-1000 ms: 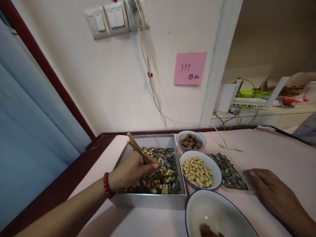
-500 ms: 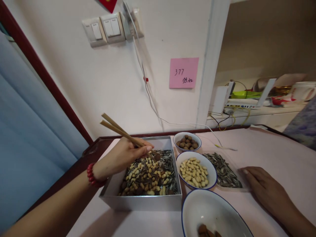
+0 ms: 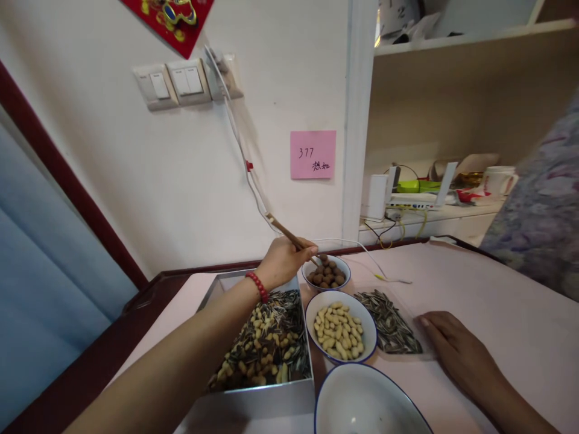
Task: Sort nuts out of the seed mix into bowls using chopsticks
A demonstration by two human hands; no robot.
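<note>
While left hand (image 3: pixel 283 260) pinches wooden chopsticks (image 3: pixel 289 236) over round hazelnut bowl (image 3: pixel 326 272), right hand (image 3: pixel 452 346) lies flat, empty.

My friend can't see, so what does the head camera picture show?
The left hand holds wooden chopsticks over a small white bowl of brown nuts, beside a grey tray of mixed seeds and peanuts. The right hand rests flat on the pink table.

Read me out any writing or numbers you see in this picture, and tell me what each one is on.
"377": handwritten on the pink sticky note stuck to the wall.
Below it on the same note, two handwritten Chinese characters, apparently "想如", though the reading is uncertain.
The red decoration at the top has gold ornament but no legible text.
The white mug on the shelf shows nothing readable at this size.
</note>
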